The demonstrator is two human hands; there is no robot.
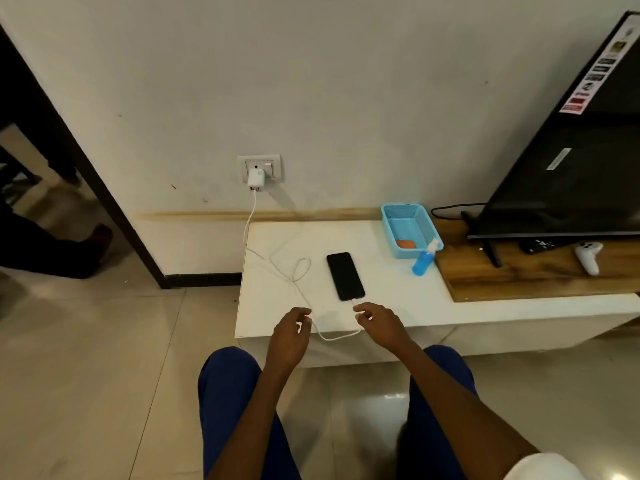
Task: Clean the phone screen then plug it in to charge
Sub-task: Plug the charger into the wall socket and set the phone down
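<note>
A black phone (345,276) lies face up on the white table top (391,289), its screen dark. A white cable (298,275) runs from the white charger (256,179) in the wall socket, loops over the table and ends at the phone's near edge, where its plug sits in the port. My right hand (377,322) hovers just below that end, fingers loosely curled and holding nothing. My left hand (292,329) is at the table's front edge beside the cable's bend, fingers apart, touching or nearly touching the cable.
A blue plastic basket (420,216) with an orange cloth (406,243) inside stands at the back right. A blue spray bottle (425,259) stands by it. A TV (571,161), a remote and a white controller (588,256) occupy the wooden shelf on the right.
</note>
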